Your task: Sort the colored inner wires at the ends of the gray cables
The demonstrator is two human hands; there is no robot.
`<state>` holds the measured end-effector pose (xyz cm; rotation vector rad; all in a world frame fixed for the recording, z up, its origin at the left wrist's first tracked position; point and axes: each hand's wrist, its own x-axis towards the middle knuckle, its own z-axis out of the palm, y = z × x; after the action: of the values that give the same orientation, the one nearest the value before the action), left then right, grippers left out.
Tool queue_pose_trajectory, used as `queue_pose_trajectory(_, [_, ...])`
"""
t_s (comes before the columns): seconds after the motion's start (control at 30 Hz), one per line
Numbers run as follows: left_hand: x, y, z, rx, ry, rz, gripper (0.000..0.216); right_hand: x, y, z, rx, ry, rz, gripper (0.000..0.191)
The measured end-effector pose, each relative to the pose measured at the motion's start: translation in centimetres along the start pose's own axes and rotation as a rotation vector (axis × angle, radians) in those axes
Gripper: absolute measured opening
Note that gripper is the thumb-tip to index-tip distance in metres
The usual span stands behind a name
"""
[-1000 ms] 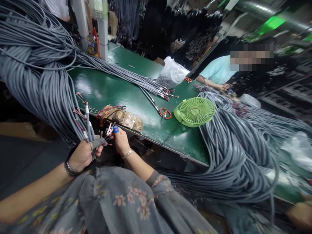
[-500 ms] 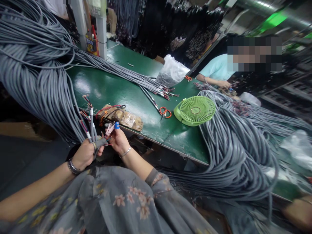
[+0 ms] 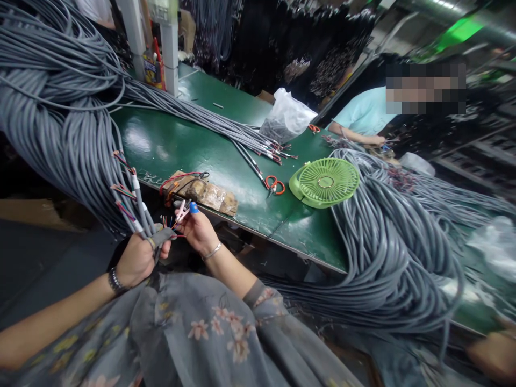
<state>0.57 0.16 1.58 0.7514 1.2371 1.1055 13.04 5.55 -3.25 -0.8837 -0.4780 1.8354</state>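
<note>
My left hand (image 3: 137, 260) is closed round a few grey cables (image 3: 141, 207). Their cut ends stick up past my fingers, with thin coloured wires (image 3: 126, 209) fanning out of white-banded tips. Another cable end, with short bare-looking wires (image 3: 171, 224), points from that hand towards my right one. In my right hand (image 3: 202, 232) is a small pale pink tool with two arms (image 3: 182, 212), like a clip or small pliers; its exact kind is unclear. A blue cover (image 3: 194, 207) wraps one fingertip of this hand. The tool is close to the wires; whether it touches them cannot be made out.
Big grey cable bundles hang over the green table (image 3: 161, 140) at left (image 3: 76, 134) and right (image 3: 387, 258). On it lie a taped cardboard piece (image 3: 213, 198), orange-handled scissors (image 3: 274, 185), a green fan (image 3: 325, 183) and a plastic bag (image 3: 287, 115). Across sits another person (image 3: 358, 115).
The cable ends in my left hand have tilted and spread to the left. Both hands stay close together, the right still holding the pink tool. The view has shifted slightly.
</note>
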Motion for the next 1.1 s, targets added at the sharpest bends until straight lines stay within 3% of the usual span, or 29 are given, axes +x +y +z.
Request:
queue_pose_trajectory(0.27, [0.7,-0.3,0.4,0.001,0.013,0.014,0.031,0.9,0.4,-0.3,-0.035,-0.015,-0.036,0.053])
queue_pose_trajectory(0.4, [1.0,-0.6,0.4,0.006,0.003,0.020,0.034,1.2,0.4,0.0,0.074,-0.007,0.062,0.050])
queue_pose_trajectory(0.6, [1.4,-1.3,0.1,0.022,-0.005,0.004,0.030,1.7,1.0,0.4,0.142,0.072,0.037,0.042])
queue_pose_trajectory(0.87, [0.5,-0.9,0.0,0.002,0.013,0.013,0.027,0.7,0.6,-0.2,0.121,-0.025,0.097,0.053])
queue_pose_trajectory(1.1, [-0.3,-0.6,-0.1,-0.029,0.033,0.035,0.026,0.0,0.1,-0.4,0.069,-0.040,0.056,0.030])
